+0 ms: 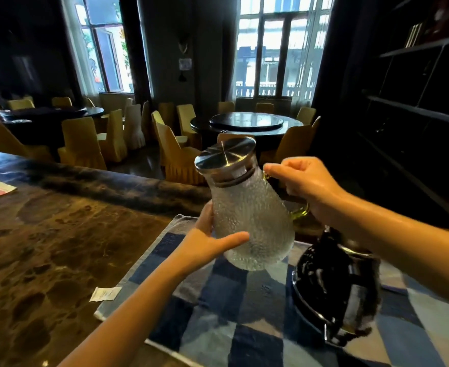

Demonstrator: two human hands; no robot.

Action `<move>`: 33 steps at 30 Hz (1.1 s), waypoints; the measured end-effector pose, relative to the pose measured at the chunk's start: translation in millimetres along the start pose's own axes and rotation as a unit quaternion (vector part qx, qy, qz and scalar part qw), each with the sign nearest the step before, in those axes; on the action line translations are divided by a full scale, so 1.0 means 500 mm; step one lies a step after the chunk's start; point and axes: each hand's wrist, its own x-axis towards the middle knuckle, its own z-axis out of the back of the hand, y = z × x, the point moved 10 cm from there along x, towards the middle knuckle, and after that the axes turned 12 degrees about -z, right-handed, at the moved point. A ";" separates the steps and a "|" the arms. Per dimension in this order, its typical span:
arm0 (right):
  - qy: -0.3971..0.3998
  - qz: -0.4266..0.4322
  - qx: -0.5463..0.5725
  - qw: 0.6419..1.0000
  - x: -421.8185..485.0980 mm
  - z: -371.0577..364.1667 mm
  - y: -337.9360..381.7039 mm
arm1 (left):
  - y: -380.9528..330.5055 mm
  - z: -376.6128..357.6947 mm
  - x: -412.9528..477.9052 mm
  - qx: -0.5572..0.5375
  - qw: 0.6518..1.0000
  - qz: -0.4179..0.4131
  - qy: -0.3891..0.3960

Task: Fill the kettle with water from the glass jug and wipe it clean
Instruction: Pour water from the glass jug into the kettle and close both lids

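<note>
Marble counter (59,234), checked towel (231,313); glass jug (252,221) aloft, right hand (305,184) gripping handle (300,212), left hand (207,245) clasping its side.

All I get of the body is two arms. The left forearm (138,300), at 7 o'clock in my view, is bare from frame edge to wrist, and the left hand (204,245) is bare too. The right forearm (403,242), at 4 o'clock, is likewise bare and glossy with reflected light, as is the right hand (305,181).

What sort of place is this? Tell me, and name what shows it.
Probably a restaurant dining hall: a round table with a turntable top, rows of yellow-covered chairs, and a marble counter in front.
</note>
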 end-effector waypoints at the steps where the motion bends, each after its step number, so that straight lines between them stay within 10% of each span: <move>1: -0.009 0.007 0.000 1.000 -0.004 0.026 0.023 | -0.032 -0.012 0.012 -0.017 1.000 -0.013 -0.022; 17: -0.108 0.062 -0.176 0.976 -0.057 0.438 0.218 | -0.279 -0.386 0.197 -0.277 0.959 -0.041 -0.043; 33: -0.062 0.085 -0.552 0.827 -0.056 0.414 0.085 | -0.184 -0.687 0.110 -0.486 0.842 0.117 -0.205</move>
